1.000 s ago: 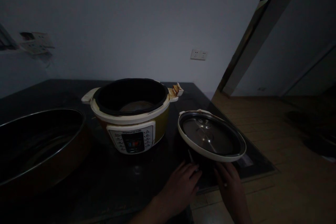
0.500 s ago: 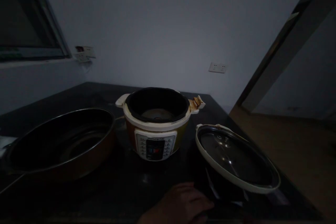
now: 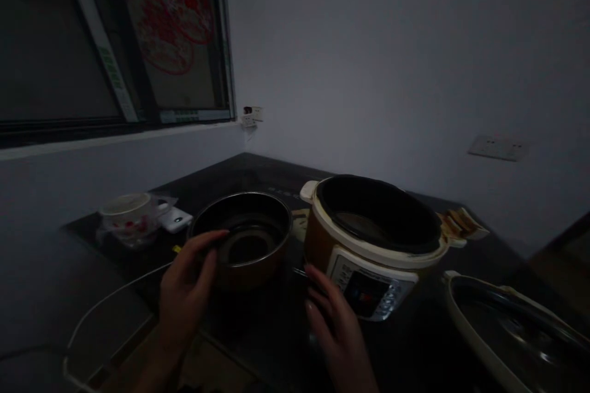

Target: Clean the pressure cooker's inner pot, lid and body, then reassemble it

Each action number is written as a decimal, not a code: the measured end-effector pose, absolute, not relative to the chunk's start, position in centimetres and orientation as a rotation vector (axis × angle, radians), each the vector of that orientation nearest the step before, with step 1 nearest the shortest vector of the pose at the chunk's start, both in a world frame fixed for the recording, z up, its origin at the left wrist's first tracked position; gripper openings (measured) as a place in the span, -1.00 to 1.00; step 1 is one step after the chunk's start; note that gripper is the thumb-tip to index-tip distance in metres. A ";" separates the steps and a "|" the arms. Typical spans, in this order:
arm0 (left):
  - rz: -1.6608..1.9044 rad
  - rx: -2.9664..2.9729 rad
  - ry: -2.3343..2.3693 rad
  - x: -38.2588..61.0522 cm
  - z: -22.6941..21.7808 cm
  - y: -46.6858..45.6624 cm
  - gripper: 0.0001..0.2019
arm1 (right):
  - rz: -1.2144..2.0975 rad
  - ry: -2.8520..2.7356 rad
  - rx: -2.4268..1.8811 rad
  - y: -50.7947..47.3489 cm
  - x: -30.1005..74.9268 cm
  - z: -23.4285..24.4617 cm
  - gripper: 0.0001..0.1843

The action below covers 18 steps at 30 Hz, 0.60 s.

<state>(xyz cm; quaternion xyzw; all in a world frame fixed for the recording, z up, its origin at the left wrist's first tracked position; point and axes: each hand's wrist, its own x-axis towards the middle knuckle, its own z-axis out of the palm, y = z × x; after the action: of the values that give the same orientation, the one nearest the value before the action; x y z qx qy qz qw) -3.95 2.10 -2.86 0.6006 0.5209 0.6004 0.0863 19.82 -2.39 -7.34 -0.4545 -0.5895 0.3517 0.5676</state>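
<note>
A round pot (image 3: 244, 258), dark inside and brownish outside, stands on the dark counter. My left hand (image 3: 187, 288) is at its near left rim, thumb and fingers apart. Whether the fingertips touch the rim I cannot tell. To the right stands an electric pressure cooker (image 3: 318, 227) without its lid, with a control panel (image 3: 369, 288) on its front. My right hand (image 3: 334, 319) hovers between the pot and this panel, fingers parted and nothing visible in them. A thin metallic bar (image 3: 299, 271) shows by its index fingertip. At the lower right lies the cooker's lid (image 3: 520, 325), inner side up.
A white cup (image 3: 126, 215) in clear plastic and a small white device (image 3: 175, 219) sit at the counter's left. A pale cord (image 3: 92, 304) hangs over the front edge. Wall sockets (image 3: 498, 147) and a window (image 3: 175, 31) are behind.
The view has turned left, shifting pot, cooker and lid rightward in the picture. One hand showed low near the lid before; now both hands are raised near the pot and cooker.
</note>
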 end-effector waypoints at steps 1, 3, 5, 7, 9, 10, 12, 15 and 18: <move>1.855 1.711 1.584 -5.2 -3.1 3.1 -0.76 | 0.965 -1.292 -1.026 -0.8 18.4 -7.0 -0.50; 1.926 1.574 1.615 -7.5 -3.7 5.2 -0.68 | 1.097 -1.126 -0.991 2.1 16.1 -6.9 -0.34; 1.949 1.475 1.619 -9.4 -4.4 7.1 -0.59 | 1.149 -1.008 -1.026 4.8 14.7 -7.3 -0.18; 1.878 1.284 1.591 -10.6 -5.4 8.6 -0.52 | 1.155 -0.942 -1.085 7.2 14.0 -7.9 -0.10; 1.783 1.139 1.534 -11.1 -6.4 9.5 -0.49 | 1.147 -0.919 -1.120 9.0 13.7 -8.1 -0.08; 1.745 1.100 1.505 -11.1 -6.9 9.8 -0.49 | 1.140 -0.918 -1.123 9.7 13.6 -8.2 -0.09; 1.708 1.079 1.465 -10.9 -7.8 9.9 -0.47 | 1.119 -0.929 -1.106 10.7 13.5 -8.1 -0.11; 1.715 1.032 1.365 -10.2 -8.6 9.8 -0.42 | 1.094 -0.940 -1.082 11.7 13.1 -8.0 -0.10; 1.714 0.998 1.284 -9.9 -8.7 9.7 -0.40 | 1.096 -0.926 -1.080 12.2 12.9 -7.9 -0.11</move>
<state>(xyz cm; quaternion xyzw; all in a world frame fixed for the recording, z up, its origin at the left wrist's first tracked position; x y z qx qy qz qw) -9.89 9.66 -8.69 0.3908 0.5027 0.6711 0.3797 12.87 12.22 -7.93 -0.4703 -0.4033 0.4775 0.6231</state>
